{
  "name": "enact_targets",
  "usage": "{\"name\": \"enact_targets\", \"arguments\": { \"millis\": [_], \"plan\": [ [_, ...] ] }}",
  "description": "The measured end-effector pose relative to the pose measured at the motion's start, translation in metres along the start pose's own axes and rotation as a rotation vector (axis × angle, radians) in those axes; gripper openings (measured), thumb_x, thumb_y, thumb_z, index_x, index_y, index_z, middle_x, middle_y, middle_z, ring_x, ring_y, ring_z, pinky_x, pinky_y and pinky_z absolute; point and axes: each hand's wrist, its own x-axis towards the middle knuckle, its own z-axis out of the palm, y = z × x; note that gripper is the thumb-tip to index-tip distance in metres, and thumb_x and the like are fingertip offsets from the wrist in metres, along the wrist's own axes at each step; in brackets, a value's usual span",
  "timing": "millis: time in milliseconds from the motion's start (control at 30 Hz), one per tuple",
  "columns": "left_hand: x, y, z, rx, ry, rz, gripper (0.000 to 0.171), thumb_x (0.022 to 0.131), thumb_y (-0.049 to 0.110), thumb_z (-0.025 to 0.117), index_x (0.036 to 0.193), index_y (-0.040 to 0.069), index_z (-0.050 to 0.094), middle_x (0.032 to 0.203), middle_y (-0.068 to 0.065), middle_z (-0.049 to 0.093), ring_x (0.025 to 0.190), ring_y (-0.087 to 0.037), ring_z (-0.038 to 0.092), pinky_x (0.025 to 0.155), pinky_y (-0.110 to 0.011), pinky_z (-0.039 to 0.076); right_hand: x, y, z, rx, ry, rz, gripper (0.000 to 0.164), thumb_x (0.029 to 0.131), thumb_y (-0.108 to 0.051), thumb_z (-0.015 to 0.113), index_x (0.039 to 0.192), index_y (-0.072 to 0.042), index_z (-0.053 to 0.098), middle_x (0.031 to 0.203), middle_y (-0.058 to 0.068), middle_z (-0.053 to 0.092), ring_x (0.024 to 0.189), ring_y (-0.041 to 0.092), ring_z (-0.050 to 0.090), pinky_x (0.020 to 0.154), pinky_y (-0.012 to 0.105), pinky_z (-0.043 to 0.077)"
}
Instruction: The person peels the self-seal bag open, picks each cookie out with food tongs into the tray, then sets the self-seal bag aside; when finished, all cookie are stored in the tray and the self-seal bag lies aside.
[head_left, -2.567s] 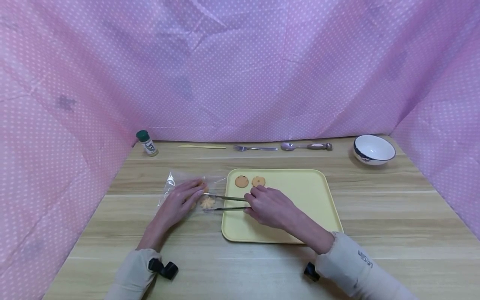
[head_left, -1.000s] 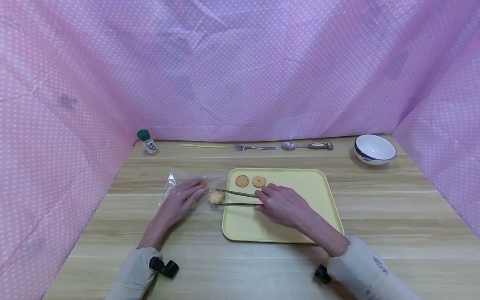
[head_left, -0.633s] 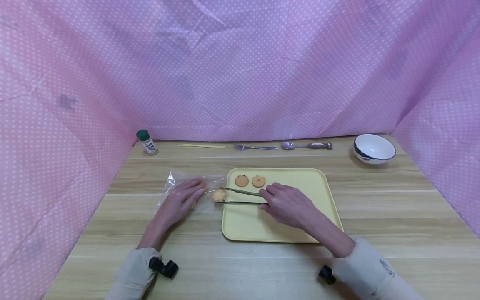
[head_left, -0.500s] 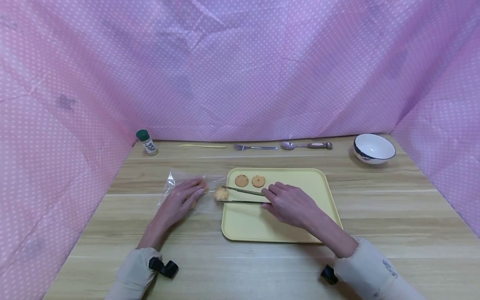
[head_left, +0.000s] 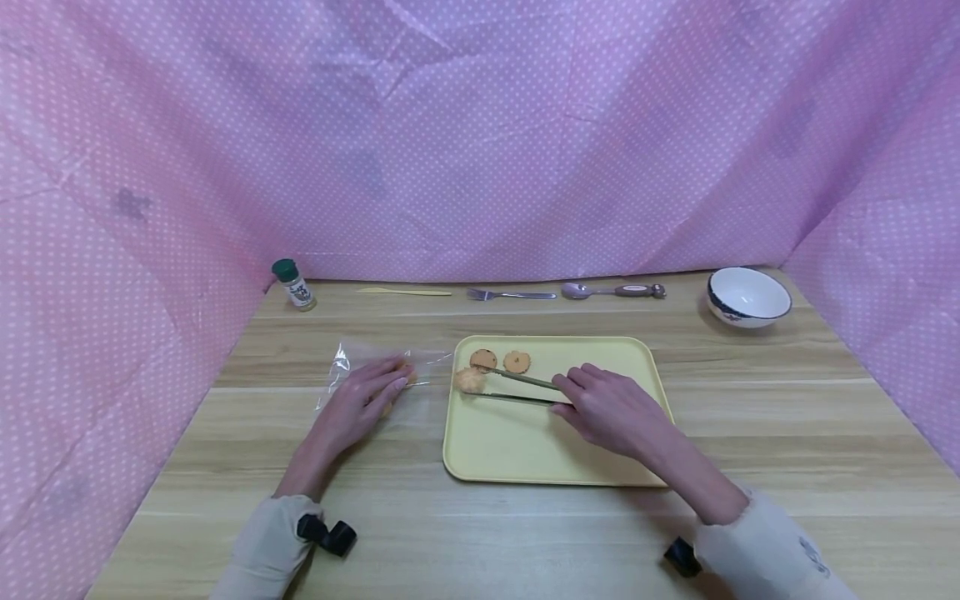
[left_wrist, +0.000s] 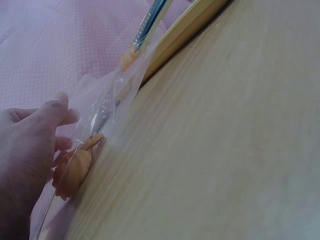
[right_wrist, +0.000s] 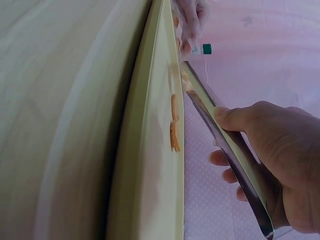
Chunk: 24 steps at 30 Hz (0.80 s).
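My right hand grips a pair of metal tongs above the pale yellow tray. Between the toothed tips of the tongs is a flower-shaped cookie, over the tray's left side. On the tray behind it lie a round cookie, partly covered by the tongs, and a scalloped cookie. Left of the tray, my left hand holds a clear plastic bag, with fingers and thumb curved at its film. Cookies show inside the bag, partly hidden by that hand.
Along the back of the table lie a yellow knife, a fork and a spoon. A green-capped shaker stands back left and a white bowl back right. A pink dotted cloth hangs behind.
My right hand has moved right with the tongs, drawing the flower-shaped cookie out of the bag and over the tray's left edge. My left hand has stayed at the bag.
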Motion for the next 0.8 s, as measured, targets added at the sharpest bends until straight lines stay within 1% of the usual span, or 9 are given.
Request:
{"name": "enact_targets", "arguments": {
  "millis": [300, 667, 800],
  "plan": [
    [0.0, 0.002, -0.001, -0.005, -0.009, -0.02, 0.03, 0.106, 0.019, 0.062, 0.133, 0.009, 0.071, 0.145, -0.015, 0.06, 0.136, -0.038, 0.052, 0.114, -0.058, 0.038, -0.016, 0.012, -0.002, 0.016, 0.011, 0.038, 0.03, 0.089, -0.02, 0.083, 0.107, -0.001, 0.069, 0.085, 0.007, 0.064, 0.077, 0.023, 0.062, 0.062, 0.037, 0.057],
    [0.0, 0.001, -0.001, 0.003, -0.016, -0.038, 0.031, 0.107, 0.022, 0.061, 0.133, 0.01, 0.071, 0.146, -0.014, 0.059, 0.137, -0.038, 0.052, 0.114, -0.057, 0.038, -0.034, 0.023, -0.006, 0.029, 0.037, 0.097, 0.031, 0.086, -0.019, 0.084, 0.105, -0.002, 0.068, 0.082, 0.007, 0.062, 0.075, 0.025, 0.062, 0.056, 0.04, 0.056],
    [0.0, 0.001, -0.001, 0.002, -0.017, -0.037, 0.031, 0.107, 0.021, 0.061, 0.134, 0.01, 0.071, 0.146, -0.013, 0.059, 0.137, -0.037, 0.052, 0.115, -0.057, 0.038, -0.04, 0.027, -0.007, 0.032, 0.024, 0.124, 0.03, 0.086, -0.019, 0.083, 0.105, -0.002, 0.067, 0.081, 0.006, 0.06, 0.072, 0.024, 0.06, 0.055, 0.04, 0.054]
  ]
}}
